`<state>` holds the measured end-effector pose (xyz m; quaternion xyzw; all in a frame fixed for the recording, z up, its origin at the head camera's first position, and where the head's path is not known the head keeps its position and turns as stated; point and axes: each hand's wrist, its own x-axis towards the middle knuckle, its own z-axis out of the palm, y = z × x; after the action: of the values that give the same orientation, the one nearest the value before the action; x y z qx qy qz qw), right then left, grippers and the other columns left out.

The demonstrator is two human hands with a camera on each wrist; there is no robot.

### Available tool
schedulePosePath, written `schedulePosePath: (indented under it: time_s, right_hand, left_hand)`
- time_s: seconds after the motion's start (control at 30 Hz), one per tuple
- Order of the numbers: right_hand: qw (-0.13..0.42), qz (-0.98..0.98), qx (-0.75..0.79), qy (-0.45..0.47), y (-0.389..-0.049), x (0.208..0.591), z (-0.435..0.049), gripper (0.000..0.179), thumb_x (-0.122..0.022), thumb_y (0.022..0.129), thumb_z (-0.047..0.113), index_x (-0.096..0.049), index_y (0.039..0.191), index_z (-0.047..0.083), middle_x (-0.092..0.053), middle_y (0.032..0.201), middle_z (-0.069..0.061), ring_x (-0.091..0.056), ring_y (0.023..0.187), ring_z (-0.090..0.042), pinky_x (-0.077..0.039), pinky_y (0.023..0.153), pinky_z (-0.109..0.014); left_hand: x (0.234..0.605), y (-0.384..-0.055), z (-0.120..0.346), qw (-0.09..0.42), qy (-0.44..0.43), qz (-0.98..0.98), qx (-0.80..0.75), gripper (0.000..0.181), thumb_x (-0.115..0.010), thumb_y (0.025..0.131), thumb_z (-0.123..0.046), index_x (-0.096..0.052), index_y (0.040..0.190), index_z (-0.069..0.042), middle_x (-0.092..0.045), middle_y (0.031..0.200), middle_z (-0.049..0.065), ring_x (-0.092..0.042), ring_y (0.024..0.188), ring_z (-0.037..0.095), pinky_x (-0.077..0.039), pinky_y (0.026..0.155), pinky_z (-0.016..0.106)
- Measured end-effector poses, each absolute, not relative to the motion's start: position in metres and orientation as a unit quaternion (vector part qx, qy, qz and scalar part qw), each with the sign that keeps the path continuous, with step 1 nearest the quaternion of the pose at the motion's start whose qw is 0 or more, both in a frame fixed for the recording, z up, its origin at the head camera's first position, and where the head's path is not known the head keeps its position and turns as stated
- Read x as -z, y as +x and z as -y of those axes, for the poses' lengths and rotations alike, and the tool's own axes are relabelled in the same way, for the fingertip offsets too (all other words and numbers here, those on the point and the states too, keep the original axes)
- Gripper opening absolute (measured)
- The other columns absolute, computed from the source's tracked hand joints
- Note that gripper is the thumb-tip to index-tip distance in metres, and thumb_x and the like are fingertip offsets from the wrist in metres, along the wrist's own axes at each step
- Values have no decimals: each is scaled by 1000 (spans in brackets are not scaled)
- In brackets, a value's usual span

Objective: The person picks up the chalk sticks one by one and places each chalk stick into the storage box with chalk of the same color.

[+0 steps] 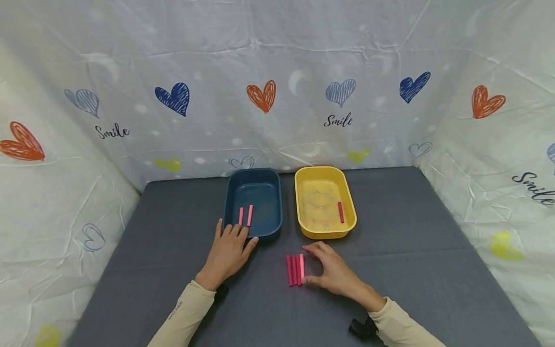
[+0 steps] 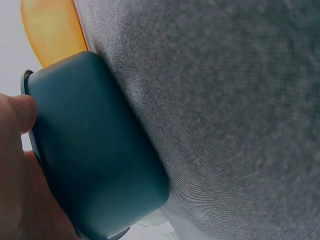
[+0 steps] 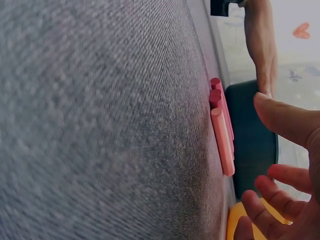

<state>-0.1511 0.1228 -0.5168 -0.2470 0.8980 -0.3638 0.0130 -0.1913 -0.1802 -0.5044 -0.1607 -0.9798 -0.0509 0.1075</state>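
Observation:
My left hand [image 1: 227,253] rests on the near rim of a dark blue tub [image 1: 277,193], fingers reaching over it. In the left wrist view the thumb [image 2: 24,111] touches the rim. Two light pink sticks [image 1: 249,215] lie inside that tub. Short round sticks lie side by side on the table: three dark pink sticks [image 1: 294,271] and a light pink stick [image 1: 302,268] at their right end. Around that light stick, my right hand [image 1: 334,272] holds thumb and fingers apart. Spread fingers show in the right wrist view, gripping nothing. The yellow tub [image 1: 318,235] holds one dark red stick [image 1: 340,212].
Both tubs stand side by side near the back of the grey cloth-covered table [image 1: 412,279]. A white curtain [image 1: 208,58] printed with hearts and "Smile" hangs behind and along both sides. A black wrist mount [image 1: 363,329] sits under the right sleeve.

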Motion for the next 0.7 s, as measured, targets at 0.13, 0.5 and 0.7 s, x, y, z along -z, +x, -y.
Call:
schedulePosePath:
  time_s: [0.13,0.5,0.7]
  right_hand:
    - [28,-902,354,-246,-153,518,-123,77,-89,70,34,-56,136,12,-56,127,0,-54,116,-17,-48,98,-45]
    - [42,-911,318,-258,-158,520,-121,85,-91,65,37,-55,137,11,-55,127,-3,-51,121,-23,-45,102,-47]
    - [60,-915,309,-251,-160,523,-122,87,-92,64,38,-55,138,9,-54,124,-5,-50,118,-24,-44,101,-49]
  left_hand:
    - [504,-191,180,105,-159,980,51,43,-50,100,-48,-62,113,-8,-62,106,13,-55,105,32,-19,117,65]
    - [503,-191,181,107,-163,979,53,42,-50,100,-47,-61,111,-8,-62,104,12,-55,103,32,-19,117,65]
    - [504,-191,181,109,-163,979,58,42,-50,100,-47,-62,110,-8,-62,104,12,-54,103,32,-18,117,65]
